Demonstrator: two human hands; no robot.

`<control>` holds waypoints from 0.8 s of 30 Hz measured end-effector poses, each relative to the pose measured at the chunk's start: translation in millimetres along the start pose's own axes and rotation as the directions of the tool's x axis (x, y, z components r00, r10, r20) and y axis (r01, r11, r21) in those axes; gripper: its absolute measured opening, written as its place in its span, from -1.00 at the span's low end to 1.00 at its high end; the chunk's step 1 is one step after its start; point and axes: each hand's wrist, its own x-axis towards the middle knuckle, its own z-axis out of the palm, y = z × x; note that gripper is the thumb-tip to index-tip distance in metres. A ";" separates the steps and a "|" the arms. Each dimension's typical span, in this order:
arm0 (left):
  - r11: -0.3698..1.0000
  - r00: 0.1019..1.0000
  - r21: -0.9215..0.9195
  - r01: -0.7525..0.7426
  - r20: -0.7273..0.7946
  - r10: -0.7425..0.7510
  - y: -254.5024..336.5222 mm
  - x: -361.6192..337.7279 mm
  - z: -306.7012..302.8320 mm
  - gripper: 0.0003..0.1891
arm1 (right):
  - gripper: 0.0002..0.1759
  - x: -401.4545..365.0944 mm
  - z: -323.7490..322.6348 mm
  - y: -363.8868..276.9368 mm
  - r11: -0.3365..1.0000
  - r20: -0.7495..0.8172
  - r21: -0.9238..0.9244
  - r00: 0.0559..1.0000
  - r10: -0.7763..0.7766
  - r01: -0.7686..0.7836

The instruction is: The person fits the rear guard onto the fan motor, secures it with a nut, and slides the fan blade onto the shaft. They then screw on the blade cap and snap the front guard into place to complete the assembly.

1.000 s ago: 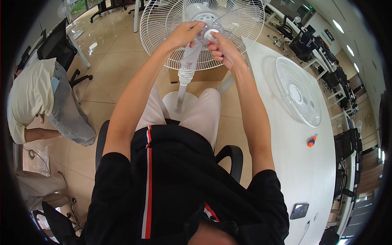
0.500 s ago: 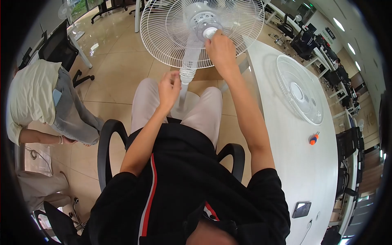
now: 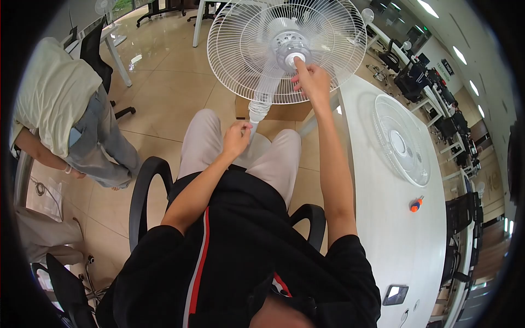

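Observation:
A white pedestal fan (image 3: 257,49) stands in front of my knees, its rear wire guard facing me with no blade on it. My right hand (image 3: 313,82) reaches up to the middle of the guard, fingertips pinched on the white hub cap (image 3: 297,56). My left hand (image 3: 236,139) hovers low over my lap with fingers curled in, just beside the fan's ribbed pole (image 3: 257,112); I see nothing in it.
On the white table (image 3: 394,240) to my right lie a detached front fan grille (image 3: 402,139), an orange screwdriver (image 3: 415,205) and a phone (image 3: 396,294). A person in a cream shirt (image 3: 54,93) bends over at the left. My chair's armrests (image 3: 143,186) flank me.
My left hand has left the hub and dropped to my lap. My right hand stays at the hub cap. The person at the left has straightened somewhat.

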 end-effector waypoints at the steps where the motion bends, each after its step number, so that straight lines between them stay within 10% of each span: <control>1: 0.997 0.999 0.069 -0.034 -0.002 0.034 -8.3 -2.5 1.5 -0.84 | -0.39 0.9 0.5 0.9 1.000 -0.013 -0.020 1.000 -0.023 0.023; 11: 0.955 0.999 0.295 -0.028 0.042 0.016 -59.4 -5.1 4.1 -0.83 | -0.68 -14.6 16.2 -4.8 0.705 -0.138 -0.619 0.835 -0.532 0.347; 14: 0.946 0.999 0.324 -0.026 0.047 0.012 -61.6 -6.1 6.1 -0.83 | -0.66 -14.1 17.6 12.0 0.547 -0.103 -0.641 0.645 -0.757 0.539; 24: 0.951 0.997 0.306 -0.042 0.070 0.022 -71.1 -4.1 6.1 -0.84 | -0.60 -9.4 19.8 6.5 0.630 -0.230 -0.551 0.626 -0.745 0.547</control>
